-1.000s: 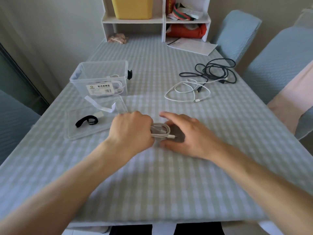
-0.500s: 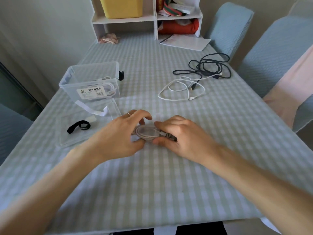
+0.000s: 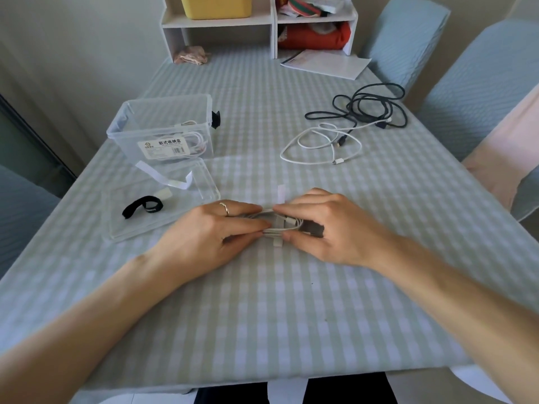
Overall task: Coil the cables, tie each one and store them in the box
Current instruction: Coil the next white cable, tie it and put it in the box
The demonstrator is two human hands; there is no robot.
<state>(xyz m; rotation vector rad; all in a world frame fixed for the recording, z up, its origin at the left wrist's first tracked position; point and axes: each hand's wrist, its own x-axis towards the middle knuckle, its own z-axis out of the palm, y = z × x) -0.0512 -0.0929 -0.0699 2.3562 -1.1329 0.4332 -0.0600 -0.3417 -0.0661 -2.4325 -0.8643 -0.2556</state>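
A coiled white cable [image 3: 281,223] lies flat on the checked tablecloth between my hands, across a pale strap [image 3: 281,195] that sticks out above and below it. My left hand [image 3: 210,234] pinches the coil's left end. My right hand [image 3: 326,228] pinches its right end, near a dark plug. A clear plastic box [image 3: 163,126] at the left holds coiled white cable. Its clear lid [image 3: 163,205] lies in front of it, with a black strap [image 3: 143,206] and a white strap [image 3: 172,182] on it. A loose white cable [image 3: 320,147] and a loose black cable [image 3: 367,109] lie at the back right.
A white shelf unit [image 3: 262,21] with a yellow bin stands at the table's far end, a paper sheet [image 3: 326,64] in front of it. Blue-covered chairs [image 3: 478,83] line the right side. A small black item [image 3: 215,119] sits behind the box.
The coil has been pressed flatter over the pale strap, and both hands have shifted to pinch its two ends. The camera moved in closer.
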